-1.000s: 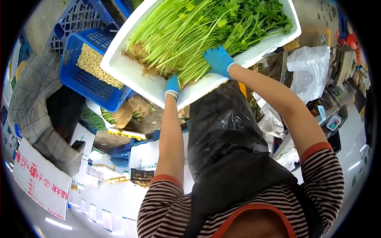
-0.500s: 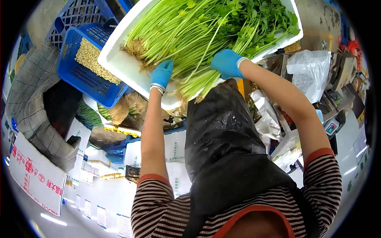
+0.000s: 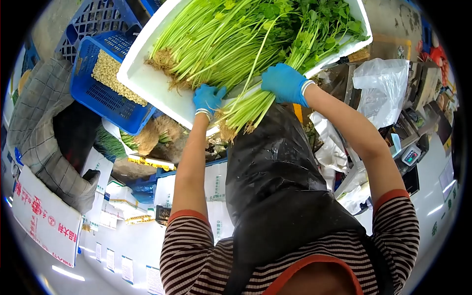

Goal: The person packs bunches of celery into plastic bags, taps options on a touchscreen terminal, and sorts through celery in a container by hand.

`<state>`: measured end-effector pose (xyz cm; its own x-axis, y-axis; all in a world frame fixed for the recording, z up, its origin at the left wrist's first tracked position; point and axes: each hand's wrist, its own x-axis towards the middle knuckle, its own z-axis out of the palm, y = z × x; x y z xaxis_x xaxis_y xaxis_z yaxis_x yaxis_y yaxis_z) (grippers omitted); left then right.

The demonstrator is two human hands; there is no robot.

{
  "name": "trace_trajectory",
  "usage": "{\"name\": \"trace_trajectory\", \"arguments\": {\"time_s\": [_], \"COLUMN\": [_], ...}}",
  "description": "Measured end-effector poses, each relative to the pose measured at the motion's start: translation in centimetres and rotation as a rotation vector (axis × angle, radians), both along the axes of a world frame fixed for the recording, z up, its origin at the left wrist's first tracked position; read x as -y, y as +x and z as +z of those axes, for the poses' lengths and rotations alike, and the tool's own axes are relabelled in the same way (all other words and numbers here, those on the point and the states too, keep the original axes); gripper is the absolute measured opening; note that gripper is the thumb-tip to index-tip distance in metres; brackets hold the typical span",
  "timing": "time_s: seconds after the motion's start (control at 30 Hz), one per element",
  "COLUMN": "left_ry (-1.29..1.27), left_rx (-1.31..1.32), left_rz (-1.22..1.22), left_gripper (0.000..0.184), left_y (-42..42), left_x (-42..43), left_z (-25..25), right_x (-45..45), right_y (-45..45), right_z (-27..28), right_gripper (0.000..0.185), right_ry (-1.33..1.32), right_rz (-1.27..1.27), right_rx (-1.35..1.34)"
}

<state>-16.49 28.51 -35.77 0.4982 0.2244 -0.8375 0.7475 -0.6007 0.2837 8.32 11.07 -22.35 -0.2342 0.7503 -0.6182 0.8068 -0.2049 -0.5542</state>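
Observation:
A white foam box holds a large heap of celery, with thin green stalks, leafy tops to the right and brown roots at the lower left. My right hand, in a blue glove, is closed round a smaller bunch of celery. This bunch crosses the box's near edge, its root ends pointing toward my apron. Close to those roots is my left hand, also gloved in blue, fingers apart and nothing visible in it. Its palm is hidden.
A blue crate with pale beans or kernels stands left of the box. Green stalks lie below it. A clear plastic bag and a small device with a lit display are on the right.
The bunch in my right hand has come nearer to my body, its root ends lower. My left hand has moved slightly down and right, and its fingers have spread.

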Motion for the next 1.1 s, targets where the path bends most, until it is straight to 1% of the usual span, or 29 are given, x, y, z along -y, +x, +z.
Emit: {"name": "trace_trajectory", "arguments": {"time_s": [0.07, 0.1, 0.2, 0.23, 0.27, 0.33, 0.4, 0.43, 0.47, 0.53, 0.57, 0.63, 0.67, 0.7, 0.73, 0.8, 0.83, 0.93, 0.97, 1.0, 1.03, 1.07, 1.1], "left_ry": [-0.250, -0.422, -0.723, -0.875, -0.914, -0.991, -1.030, -1.043, -1.056, -1.213, -1.127, -0.776, -0.596, -0.548, -0.566, -0.601, -0.726, -1.184, -1.153, -1.119, -0.941, -0.602, -0.533], "left_rx": [0.047, 0.080, -0.169, -0.192, -0.248, -0.285, -0.291, -0.277, -0.261, -0.126, -0.079, 0.027, 0.078, 0.042, 0.024, -0.016, 0.072, -0.325, -0.283, -0.241, 0.025, -0.002, -0.019], "left_rz": [0.192, 0.449, 0.675, 0.552, 0.579, 0.429, 0.281, 0.221, 0.163, 0.147, 0.179, 0.008, -0.074, -0.054, -0.055, -0.057, 0.002, 0.396, 0.393, 0.393, 0.278, 0.060, 0.071], "left_gripper": [0.066, 0.080, 0.098, 0.106, 0.102, 0.095, 0.087, 0.083, 0.080, 0.081, 0.100, 0.109, 0.113, 0.118, 0.113, 0.105, 0.091, 0.082, 0.080, 0.078, 0.088, 0.101, 0.107], "left_y": [-1.8, -1.5, 1.7, 2.8, 3.5, 4.6, 5.0, 5.0, 5.1, 6.4, 5.9, 5.0, 4.8, 5.0, 5.2, 5.4, 6.5, 9.6, 9.9, 10.0, 7.4, 8.1, 9.1], "left_x": [-0.9, -0.7, -2.4, -3.5, -3.5, -4.2, -4.9, -5.2, -5.5, -3.8, -2.3, -0.4, 0.2, 0.4, 0.4, 0.2, 0.1, 1.1, 2.1, 3.4, 6.1, 7.1, 8.0], "left_z": [-2.9, -1.6, 2.0, 2.3, 3.0, 3.1, 2.1, 1.5, 0.8, 6.1, 6.5, 6.8, 7.1, 7.4, 7.4, 7.5, 9.2, 15.0, 16.8, 18.1, 16.1, 18.3, 20.3], "right_x": [0.5, 0.6, -0.1, -0.6, -1.1, -2.7, -2.6, -2.6, -2.1, -0.2, 1.0, 3.8, 5.4, 7.2, 7.7, 8.2, 8.1, 7.3, 6.4, 6.1, 5.9, 5.8, 5.7], "right_y": [-0.2, -0.3, -0.6, -0.9, -1.4, -2.9, -4.8, -5.0, -5.1, -5.5, -6.3, -8.5, -9.9, -11.6, -12.0, -12.0, -11.9, -12.4, -11.6, -11.6, -11.7, -11.8, -12.1], "right_z": [-0.2, -0.5, -1.2, -1.2, -1.3, -1.2, -1.2, -0.6, 0.4, 2.9, 4.1, 5.6, 5.1, 4.2, 4.3, 4.7, 5.1, 4.6, 5.3, 4.8, 4.4, 3.8, 2.9], "right_gripper": [0.026, 0.025, 0.025, 0.023, 0.019, 0.019, 0.015, 0.026, 0.030, 0.036, 0.038, 0.042, 0.042, 0.041, 0.041, 0.046, 0.048, 0.056, 0.066, 0.065, 0.065, 0.066, 0.061], "right_ry": [0.046, 0.073, 0.018, 0.048, 0.037, -0.016, 0.087, 0.114, 0.237, 0.486, 0.319, -0.021, -0.183, -0.351, -0.522, -0.571, -0.598, -0.495, -0.417, -0.243, -0.284, -0.321, -0.317], "right_rz": [-0.038, -0.054, -0.058, -0.051, -0.083, -0.100, -0.170, -0.181, -0.319, -0.591, -0.721, -0.964, -1.183, -1.381, -1.557, -1.647, -1.690, -1.928, -1.918, -1.897, -2.001, -2.091, -2.146], "right_rx": [0.004, 0.006, 0.019, 0.033, 0.012, 0.029, 0.247, 0.330, 0.353, 0.382, 0.247, -0.034, -0.350, -0.676, -1.012, -1.170, -1.255, -1.656, -1.788, -2.035, -1.867, -1.694, -1.704]}}
